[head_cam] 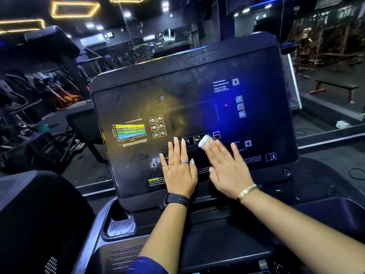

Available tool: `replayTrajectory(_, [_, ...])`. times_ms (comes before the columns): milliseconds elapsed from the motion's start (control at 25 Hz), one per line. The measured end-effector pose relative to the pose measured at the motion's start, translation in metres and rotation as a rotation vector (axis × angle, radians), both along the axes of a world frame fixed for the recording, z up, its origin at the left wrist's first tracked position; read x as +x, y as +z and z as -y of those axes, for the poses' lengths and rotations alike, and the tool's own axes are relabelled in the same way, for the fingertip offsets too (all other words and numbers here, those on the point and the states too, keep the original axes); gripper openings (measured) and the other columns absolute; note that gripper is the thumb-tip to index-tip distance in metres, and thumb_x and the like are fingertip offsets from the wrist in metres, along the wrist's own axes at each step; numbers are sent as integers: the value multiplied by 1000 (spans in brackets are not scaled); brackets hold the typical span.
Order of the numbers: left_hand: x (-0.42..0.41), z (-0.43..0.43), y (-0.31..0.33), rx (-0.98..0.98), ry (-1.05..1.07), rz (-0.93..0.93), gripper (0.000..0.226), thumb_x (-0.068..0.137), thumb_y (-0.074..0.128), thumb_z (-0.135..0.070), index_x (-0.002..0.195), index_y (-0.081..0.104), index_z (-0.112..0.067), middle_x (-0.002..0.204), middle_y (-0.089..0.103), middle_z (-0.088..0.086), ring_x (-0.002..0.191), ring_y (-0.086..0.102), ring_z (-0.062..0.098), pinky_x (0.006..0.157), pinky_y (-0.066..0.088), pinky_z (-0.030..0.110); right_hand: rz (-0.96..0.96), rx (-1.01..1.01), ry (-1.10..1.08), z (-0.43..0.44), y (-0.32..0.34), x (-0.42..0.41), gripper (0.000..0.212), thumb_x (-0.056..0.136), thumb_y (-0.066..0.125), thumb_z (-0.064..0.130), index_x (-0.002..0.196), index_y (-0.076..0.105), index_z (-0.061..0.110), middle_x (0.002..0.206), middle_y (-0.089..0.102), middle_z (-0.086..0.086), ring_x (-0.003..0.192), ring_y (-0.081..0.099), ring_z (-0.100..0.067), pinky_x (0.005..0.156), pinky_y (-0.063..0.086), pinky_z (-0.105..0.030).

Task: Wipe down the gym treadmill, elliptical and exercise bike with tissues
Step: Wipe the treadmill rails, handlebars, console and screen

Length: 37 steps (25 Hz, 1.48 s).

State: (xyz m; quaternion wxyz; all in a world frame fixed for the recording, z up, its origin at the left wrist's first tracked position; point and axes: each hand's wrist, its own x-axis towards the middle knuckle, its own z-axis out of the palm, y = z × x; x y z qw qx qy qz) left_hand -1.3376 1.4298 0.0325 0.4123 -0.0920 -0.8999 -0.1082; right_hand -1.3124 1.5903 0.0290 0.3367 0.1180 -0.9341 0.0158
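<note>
Pressing a white tissue [204, 141] against the treadmill console [138, 91] beside its OK button [196, 139], right hand [227, 167] flat, fingers straight (tissue peeking out on top), left hand [178, 171] splayed flat alongside.

Dim gym, yellow ceiling strip lights [71, 16], blue-yellow glare on console [177, 107], bowed wide-angle edges

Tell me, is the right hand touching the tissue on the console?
Touching. The head view shows the white tissue peeking out from under the straight fingers of the right hand, pressed onto the console with no gap.
</note>
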Motion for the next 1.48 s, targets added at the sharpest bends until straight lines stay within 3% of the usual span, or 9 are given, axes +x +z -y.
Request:
replayTrajectory(240, [4,-18,-2,34,5,32,65,92,37,-31,152,26,-7,159,24,13,148,13,26,119,-1,41,46,-254,-169,-30,-22,14,77,83,33,33,154,12,9,161,4,-9,148,10,-25,118,7,-48])
replayTrajectory(360, [4,-26,-2,23,5,40,65,92,37,-32,151,28,-6,159,24,13,148,14,26,119,0,42,25,-85,3,-16,-39,24,76,83,37,34,152,19,7,159,13,-11,146,20,-27,118,8,-44])
replayTrajectory(480, [7,-41,-4,-60,-37,23,63,92,37,-32,150,30,-8,158,26,11,146,19,25,119,1,42,-38,60,48,-43,-4,-2,71,85,37,35,150,27,8,158,22,-9,145,23,-22,117,12,-45])
replayTrajectory(720, [10,-65,-9,-29,-35,31,66,92,38,-34,150,30,-6,158,26,13,147,17,27,120,0,42,4,-244,-167,-81,-20,13,74,86,34,33,153,17,5,159,14,-16,146,17,-30,117,9,-49])
replayTrajectory(880, [7,-81,-7,-22,-35,42,67,91,38,-34,151,29,-5,159,24,14,147,17,28,119,3,43,-2,-32,38,-70,-27,16,71,86,36,36,152,25,9,160,17,-8,147,20,-22,117,11,-46])
replayTrajectory(960, [7,-88,-7,-48,-49,33,66,92,37,-34,151,28,-6,159,25,12,147,18,27,119,3,44,-38,20,-17,-91,-6,0,69,86,35,34,151,28,13,159,21,-4,145,24,-18,116,11,-47])
replayTrajectory(1200, [8,-109,-8,-60,-76,51,67,92,36,-34,151,27,-6,160,23,11,148,16,26,119,1,42,35,-361,-237,-112,-41,20,75,88,31,36,154,10,9,161,4,-11,148,5,-25,118,2,-50])
replayTrajectory(1360, [7,-119,-10,-145,-106,35,65,91,37,-33,151,29,-9,158,27,9,147,18,23,119,3,42,0,-10,28,-114,-40,19,70,89,34,37,153,19,14,161,13,-4,147,15,-20,117,11,-50])
replayTrajectory(1480, [11,-120,-17,-155,-108,27,65,91,37,-33,151,31,-11,159,26,6,147,19,22,119,4,43,-48,-54,-108,-144,-6,-1,66,89,32,34,152,25,16,159,19,-1,145,17,-20,116,5,-48])
